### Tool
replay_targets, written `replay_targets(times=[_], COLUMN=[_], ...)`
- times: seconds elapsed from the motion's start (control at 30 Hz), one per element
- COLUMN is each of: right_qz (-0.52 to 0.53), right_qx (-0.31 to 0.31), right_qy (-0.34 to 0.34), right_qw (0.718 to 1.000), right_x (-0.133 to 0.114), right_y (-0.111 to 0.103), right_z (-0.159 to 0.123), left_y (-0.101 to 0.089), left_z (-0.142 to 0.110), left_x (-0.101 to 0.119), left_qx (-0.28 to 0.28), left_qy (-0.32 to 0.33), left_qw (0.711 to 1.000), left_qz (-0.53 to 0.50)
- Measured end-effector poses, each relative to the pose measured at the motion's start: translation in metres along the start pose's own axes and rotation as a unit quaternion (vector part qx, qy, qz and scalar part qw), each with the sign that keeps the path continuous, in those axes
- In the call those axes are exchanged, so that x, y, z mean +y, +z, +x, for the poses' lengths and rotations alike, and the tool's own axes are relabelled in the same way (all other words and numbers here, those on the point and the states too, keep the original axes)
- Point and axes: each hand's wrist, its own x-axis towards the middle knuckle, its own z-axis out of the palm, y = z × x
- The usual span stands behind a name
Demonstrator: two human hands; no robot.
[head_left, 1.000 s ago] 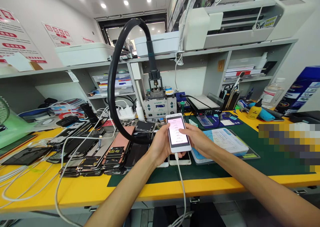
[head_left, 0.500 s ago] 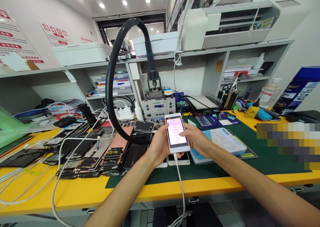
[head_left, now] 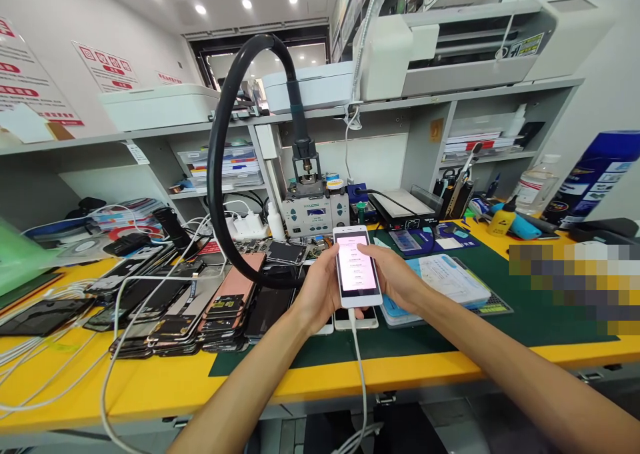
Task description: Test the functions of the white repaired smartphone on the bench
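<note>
A white smartphone (head_left: 356,267) with a lit pinkish screen is held above the bench. My left hand (head_left: 316,287) grips its left edge, fingers wrapped behind it. My right hand (head_left: 397,277) cups the right edge, and its thumb rests on the screen. A white cable (head_left: 361,367) plugs into the phone's bottom and drops below the bench edge. Under the phone lie two more white phones (head_left: 356,319) on the green mat (head_left: 525,314).
A pile of dark and rose-coloured phones and parts (head_left: 200,301) covers the yellow bench (head_left: 150,381) at left, with loose white cables (head_left: 40,361). A black hose (head_left: 220,161) arches up from a rework station (head_left: 315,211). Blue-white booklets (head_left: 450,281), bottles and tools stand at right.
Only a small shift of the camera view; both hands keep the phone in the same grip, and the right thumb stays on the screen.
</note>
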Motion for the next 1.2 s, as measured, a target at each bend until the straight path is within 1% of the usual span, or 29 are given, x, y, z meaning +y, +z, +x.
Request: replay_targets(times=[0.27,0.37,0.57,0.7,0.9,1.03,1.2], right_qz=[0.027,0.033,0.041,0.048,0.051,0.051,0.045], right_qx=[-0.053,-0.049,-0.056,-0.040,-0.042,-0.046,-0.049], right_qy=[-0.001,-0.004,0.013,0.001,-0.003,0.000,-0.001], right_qw=[0.998,0.998,0.998,0.998,0.998,0.998,0.998], right_x=[-0.0032,-0.0035,-0.0073,-0.0093,-0.0075,-0.0074,-0.0079], right_y=[-0.0006,-0.0010,0.0026,0.0051,0.0041,0.0035,0.0037], right_z=[-0.0042,-0.0043,-0.0074,-0.0088,-0.0077,-0.0082,-0.0090], left_y=[-0.0017,-0.0015,-0.0024,-0.0007,-0.0025,-0.0032,-0.0037], left_z=[0.0002,-0.0003,0.0005,0.0001,0.0017,0.0016,0.0013], left_x=[0.0004,0.0007,0.0005,0.0010,0.0010,0.0012,0.0016], left_qx=[-0.011,-0.010,-0.006,-0.001,-0.017,-0.022,-0.014], left_qy=[-0.002,0.000,-0.025,-0.023,-0.029,-0.027,-0.034], left_qw=[1.000,1.000,1.000,1.000,0.999,0.999,0.999], left_qz=[-0.005,-0.008,-0.010,-0.004,0.009,-0.007,-0.021])
